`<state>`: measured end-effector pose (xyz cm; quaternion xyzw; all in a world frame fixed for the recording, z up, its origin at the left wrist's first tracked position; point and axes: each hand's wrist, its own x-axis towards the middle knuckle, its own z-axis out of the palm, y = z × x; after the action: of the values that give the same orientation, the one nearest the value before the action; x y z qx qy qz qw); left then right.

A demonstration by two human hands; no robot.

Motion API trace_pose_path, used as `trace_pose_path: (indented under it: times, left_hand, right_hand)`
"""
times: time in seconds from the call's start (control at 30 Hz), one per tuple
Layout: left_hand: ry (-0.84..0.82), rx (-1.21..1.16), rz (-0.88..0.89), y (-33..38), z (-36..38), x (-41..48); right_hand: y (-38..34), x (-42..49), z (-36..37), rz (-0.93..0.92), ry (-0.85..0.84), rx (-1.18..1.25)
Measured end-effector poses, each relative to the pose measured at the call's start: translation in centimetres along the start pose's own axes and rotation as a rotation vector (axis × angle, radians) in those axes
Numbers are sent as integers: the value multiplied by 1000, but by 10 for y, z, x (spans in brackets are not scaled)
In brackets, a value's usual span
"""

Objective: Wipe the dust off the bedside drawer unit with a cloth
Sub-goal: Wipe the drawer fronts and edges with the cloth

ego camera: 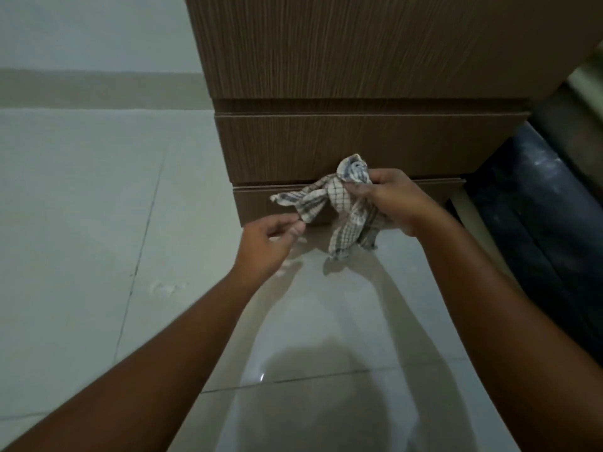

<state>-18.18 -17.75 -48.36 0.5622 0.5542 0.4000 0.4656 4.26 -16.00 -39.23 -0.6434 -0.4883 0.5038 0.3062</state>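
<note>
Low against the bedside drawer unit (339,148), near its bottom drawer front, I see the right hand (396,199) closed on the bunched checked cloth (339,203) and the left hand (270,238) pinching one loose corner. My call: spread it into a flat pad first, then wipe along the grain, top down. No brand, label or writing readable.

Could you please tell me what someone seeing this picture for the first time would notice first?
The eye goes first to the checked cloth, bunched and dangling at the centre of the view, in front of the lowest drawer of the wooden drawer unit. The right hand grips its bulk while the left hand pinches a trailing corner. Below them, the glossy tiled floor carries the dark shadow of the person and both arms.
</note>
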Motion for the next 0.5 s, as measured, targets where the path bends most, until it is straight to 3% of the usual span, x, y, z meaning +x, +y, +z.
trace_pose_path:
  times: [0.13, 0.27, 0.4, 0.5]
  left_hand:
    - [-171, -327, -151, 32, 0, 6]
    - [-112, -417, -196, 51, -1, 10]
    - [156, -339, -47, 60, 0, 9]
    - [137, -217, 162, 69, -2, 9]
  right_hand:
    - [-22, -12, 10, -55, -196, 189]
    - [-22, -12, 13, -28, -124, 228]
    - [-18, -14, 12, -5, 165, 176]
    - [-20, -17, 11, -109, 121, 161]
